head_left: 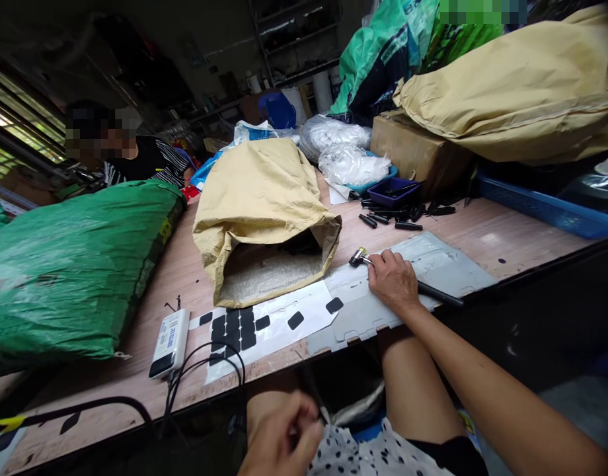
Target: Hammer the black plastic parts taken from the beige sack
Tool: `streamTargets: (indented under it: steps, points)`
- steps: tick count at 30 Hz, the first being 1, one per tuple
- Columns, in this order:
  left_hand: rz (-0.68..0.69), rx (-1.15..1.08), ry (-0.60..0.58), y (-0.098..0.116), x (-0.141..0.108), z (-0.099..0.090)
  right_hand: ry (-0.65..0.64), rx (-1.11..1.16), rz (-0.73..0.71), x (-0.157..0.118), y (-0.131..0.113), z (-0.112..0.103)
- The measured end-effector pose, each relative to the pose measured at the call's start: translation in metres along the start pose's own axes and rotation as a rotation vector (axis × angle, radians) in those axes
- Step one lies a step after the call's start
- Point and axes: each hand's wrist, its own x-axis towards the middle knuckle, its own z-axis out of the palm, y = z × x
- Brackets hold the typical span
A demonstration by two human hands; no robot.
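Note:
My right hand [394,281] is closed around a small hammer [440,293] lying over a grey board [445,261]; its metal head sticks out to the left and its black handle to the right. Low in the view, above my lap, my left hand [284,436] has its fingers curled towards the thumb. Whatever may be between them is hidden. Left of the hammer, a white sheet [279,340] carries several black rounded-square pieces [233,330], some in a block, others spaced apart. Behind the sheet, a tan sack [259,185] lies with its mouth towards me, dark contents inside.
A white power bank [170,344] with black cables lies at the left, near a full green sack [76,271]. Black tubular parts [408,225] lie loose by a dark blue tray [393,192]. A cardboard box [418,152] and blue tray [546,205] stand right. Another person [150,158] sits across.

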Motion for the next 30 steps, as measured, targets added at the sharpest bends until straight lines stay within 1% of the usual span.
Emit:
streamTargets:
  steps: [1, 2, 3, 4, 5, 6, 7, 8, 9, 10, 12, 14, 16, 18, 19, 20, 21, 23, 25, 27, 30]
  points:
    - [0.073, -0.025, 0.043, 0.011, 0.028, -0.005, 0.006, 0.000, -0.002, 0.000, 0.000, 0.000]
    - [0.157, -0.040, 0.124, 0.022, 0.061, -0.011, 0.011, 0.001, -0.005, 0.000, 0.000, 0.001]
    - [0.234, -0.036, 0.237, 0.033, 0.095, -0.018, 0.013, 0.000, -0.006, 0.000, 0.000, 0.001]
    - [0.292, -0.008, 0.381, 0.042, 0.129, -0.026, 0.013, 0.000, -0.008, 0.001, 0.000, 0.001]
    - [0.320, 0.038, 0.514, 0.049, 0.162, -0.035, 0.012, -0.001, -0.009, 0.001, 0.000, 0.001]
    - [0.305, 0.096, 0.611, 0.054, 0.192, -0.043, 0.009, -0.001, -0.009, 0.002, 0.000, 0.001]
    - [0.259, 0.154, 0.680, 0.056, 0.219, -0.051, 0.006, 0.000, -0.008, 0.002, 0.000, 0.000]
    - [0.225, 0.208, 0.735, 0.057, 0.241, -0.058, 0.004, 0.001, -0.007, 0.002, 0.000, -0.001]
    - [0.204, 0.259, 0.761, 0.055, 0.260, -0.064, 0.003, 0.004, -0.006, 0.003, 0.000, -0.001]
    - [0.207, 0.303, 0.762, 0.053, 0.274, -0.068, 0.003, 0.006, -0.004, 0.003, 0.000, -0.002]
    - [0.269, 0.371, 0.716, 0.048, 0.293, -0.074, 0.002, 0.010, -0.003, 0.004, -0.001, -0.003]
    - [0.318, 0.416, 0.663, 0.046, 0.301, -0.076, -0.001, 0.012, -0.002, 0.004, -0.001, -0.003]
    - [0.309, 0.436, 0.678, 0.048, 0.297, -0.075, -0.005, 0.011, -0.002, 0.004, -0.001, -0.003]
    - [0.277, 0.420, 0.744, 0.051, 0.281, -0.070, -0.008, 0.009, -0.001, 0.004, -0.001, -0.003]
    - [0.286, 0.399, 0.762, 0.051, 0.270, -0.066, -0.008, 0.008, -0.001, 0.004, -0.001, -0.003]
    - [0.320, 0.372, 0.753, 0.051, 0.258, -0.062, -0.008, 0.007, -0.002, 0.004, -0.001, -0.003]
    - [0.371, 0.346, 0.714, 0.049, 0.245, -0.056, -0.006, 0.005, -0.003, 0.004, -0.001, -0.003]
    - [0.480, 0.296, 0.576, 0.042, 0.223, -0.041, 0.002, 0.002, -0.004, 0.003, -0.001, -0.003]
    - [0.519, 0.251, 0.469, 0.032, 0.208, -0.027, 0.007, 0.001, -0.002, 0.002, -0.001, -0.003]
    - [0.503, 0.204, 0.441, 0.023, 0.203, -0.016, 0.008, 0.004, -0.004, 0.002, -0.001, -0.002]
    - [0.490, 0.142, 0.447, 0.015, 0.207, -0.010, 0.003, 0.018, -0.010, 0.003, 0.001, -0.001]
